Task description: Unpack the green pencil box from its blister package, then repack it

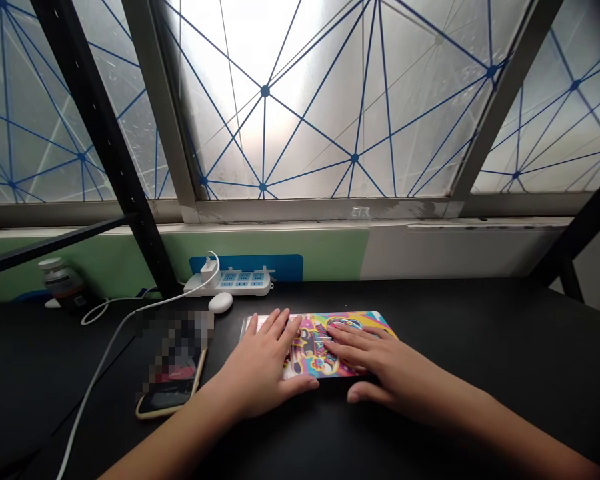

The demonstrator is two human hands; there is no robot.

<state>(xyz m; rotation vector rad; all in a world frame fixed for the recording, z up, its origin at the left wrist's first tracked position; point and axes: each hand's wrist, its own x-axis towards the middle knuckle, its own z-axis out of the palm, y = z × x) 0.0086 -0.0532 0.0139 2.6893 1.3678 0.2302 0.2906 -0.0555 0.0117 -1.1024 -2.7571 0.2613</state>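
A flat rectangular item with a bright cartoon-like print (315,353) in pink, yellow and blue lies on the black desk. Whether it is a box or a book I cannot tell. Over its left part my left hand (265,367) rests palm down with the fingers stretched out. My right hand (375,360) lies on its right part, fingers extended and thumb apart near the front edge. Both hands cover much of the printed surface, and neither grips it.
The black desk (480,353) runs up to the wall. A phone (167,397), partly blurred, lies left of my left forearm. Behind it are a white oval object (221,303), a power strip (245,283) with a plugged-in white cable (115,333), and a dark bottle (65,283).
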